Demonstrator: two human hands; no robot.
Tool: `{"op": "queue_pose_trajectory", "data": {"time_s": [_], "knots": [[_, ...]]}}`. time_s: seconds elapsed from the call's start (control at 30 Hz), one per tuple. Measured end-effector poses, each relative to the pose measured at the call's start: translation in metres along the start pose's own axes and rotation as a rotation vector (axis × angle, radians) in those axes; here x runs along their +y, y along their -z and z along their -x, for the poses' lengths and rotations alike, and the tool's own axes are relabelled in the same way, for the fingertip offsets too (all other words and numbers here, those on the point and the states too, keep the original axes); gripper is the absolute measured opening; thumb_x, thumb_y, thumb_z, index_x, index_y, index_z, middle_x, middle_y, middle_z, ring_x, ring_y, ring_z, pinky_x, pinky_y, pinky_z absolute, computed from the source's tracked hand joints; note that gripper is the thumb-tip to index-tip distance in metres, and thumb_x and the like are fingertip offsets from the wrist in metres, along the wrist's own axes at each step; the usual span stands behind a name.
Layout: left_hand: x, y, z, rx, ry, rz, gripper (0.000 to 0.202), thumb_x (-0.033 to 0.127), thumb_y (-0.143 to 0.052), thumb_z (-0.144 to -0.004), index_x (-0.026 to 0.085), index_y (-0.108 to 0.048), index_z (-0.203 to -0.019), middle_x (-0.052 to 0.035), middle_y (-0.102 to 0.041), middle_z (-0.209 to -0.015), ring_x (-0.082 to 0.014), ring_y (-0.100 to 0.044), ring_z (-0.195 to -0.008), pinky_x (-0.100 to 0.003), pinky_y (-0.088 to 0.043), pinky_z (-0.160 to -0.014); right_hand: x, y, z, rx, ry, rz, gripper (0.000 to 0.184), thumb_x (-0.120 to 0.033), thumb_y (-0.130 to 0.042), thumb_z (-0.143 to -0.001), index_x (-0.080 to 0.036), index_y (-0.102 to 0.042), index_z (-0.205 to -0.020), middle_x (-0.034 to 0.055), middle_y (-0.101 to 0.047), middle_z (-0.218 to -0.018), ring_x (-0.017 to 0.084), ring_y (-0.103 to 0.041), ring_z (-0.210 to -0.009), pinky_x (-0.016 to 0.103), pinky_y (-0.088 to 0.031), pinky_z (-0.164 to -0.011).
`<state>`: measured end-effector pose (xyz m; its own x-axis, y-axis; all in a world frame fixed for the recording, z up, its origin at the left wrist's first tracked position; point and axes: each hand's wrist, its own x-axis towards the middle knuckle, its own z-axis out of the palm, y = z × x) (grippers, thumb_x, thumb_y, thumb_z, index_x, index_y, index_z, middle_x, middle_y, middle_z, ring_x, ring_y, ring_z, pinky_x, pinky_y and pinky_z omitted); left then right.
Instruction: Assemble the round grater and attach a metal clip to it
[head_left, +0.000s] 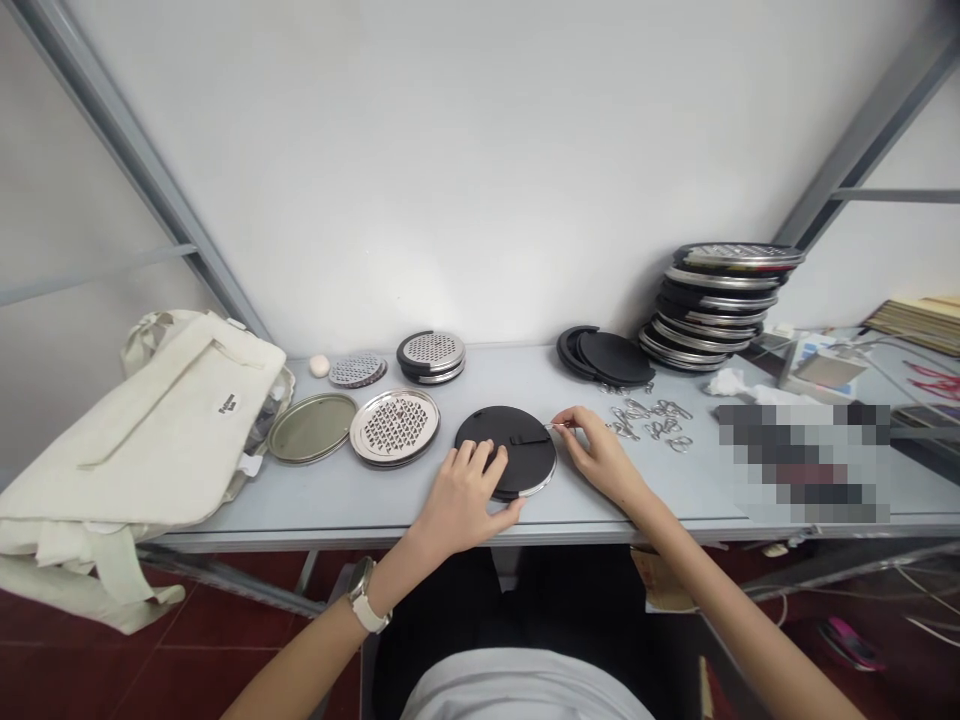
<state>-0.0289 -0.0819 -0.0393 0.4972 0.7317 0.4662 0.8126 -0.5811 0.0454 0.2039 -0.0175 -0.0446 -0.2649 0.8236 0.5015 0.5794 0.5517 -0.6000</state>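
Note:
A round black disc (527, 460) with a silver rim showing at its lower right lies flat on the table in front of me. My left hand (469, 495) holds it down, fingers curled over its left side and the thumb by its front edge. Between thumb and fingertips, my right hand (592, 450) pinches a small metal wire clip (553, 426) at the disc's right edge, beside a narrow slot in the black surface. More loose wire clips (660, 420) are scattered just right of that hand.
Left of the disc lie a perforated metal grater plate (395, 427), an olive round lid (313, 428) and a cream bag (150, 430). Behind are assembled graters (431, 355), black round pieces (615, 357) and a tall leaning stack (712, 310). A pixelated patch covers something at right.

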Motion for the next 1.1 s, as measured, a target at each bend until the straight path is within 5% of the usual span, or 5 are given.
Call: {"op": "queue_pose_trajectory", "data": {"time_s": [0.4, 0.7, 1.1], "knots": [[0.000, 0.001, 0.000, -0.009, -0.010, 0.019, 0.054, 0.042, -0.056, -0.083, 0.012, -0.052, -0.129, -0.0153, -0.055, -0.123, -0.0311, -0.048, -0.108, -0.046, -0.044, -0.092, 0.000, 0.000, 0.000, 0.038, 0.008, -0.003, 0.015, -0.030, -0.044, -0.095, -0.022, -0.056, -0.092, 0.0072, -0.064, -0.089, 0.023, -0.057, -0.085, 0.037, -0.044, -0.082], [0.000, 0.001, -0.001, 0.004, -0.015, 0.013, 0.054, 0.042, -0.056, -0.083, 0.012, -0.052, -0.128, -0.0155, -0.056, -0.122, -0.0310, -0.050, -0.107, -0.046, -0.045, -0.091, -0.010, 0.002, 0.002, -0.137, -0.058, -0.027, 0.021, -0.033, -0.036, -0.098, -0.023, -0.053, -0.104, -0.0005, -0.058, -0.069, 0.019, -0.057, -0.065, 0.030, -0.044, -0.067], [-0.001, 0.000, 0.000, 0.019, -0.017, 0.014, 0.054, 0.044, -0.055, -0.084, 0.013, -0.052, -0.129, -0.0156, -0.056, -0.122, -0.0310, -0.051, -0.108, -0.046, -0.044, -0.091, -0.011, 0.002, 0.003, -0.213, -0.075, -0.073, 0.019, -0.033, -0.032, -0.098, -0.024, -0.049, -0.100, 0.0035, -0.066, -0.080, 0.020, -0.061, -0.068, 0.031, -0.046, -0.068]]}}
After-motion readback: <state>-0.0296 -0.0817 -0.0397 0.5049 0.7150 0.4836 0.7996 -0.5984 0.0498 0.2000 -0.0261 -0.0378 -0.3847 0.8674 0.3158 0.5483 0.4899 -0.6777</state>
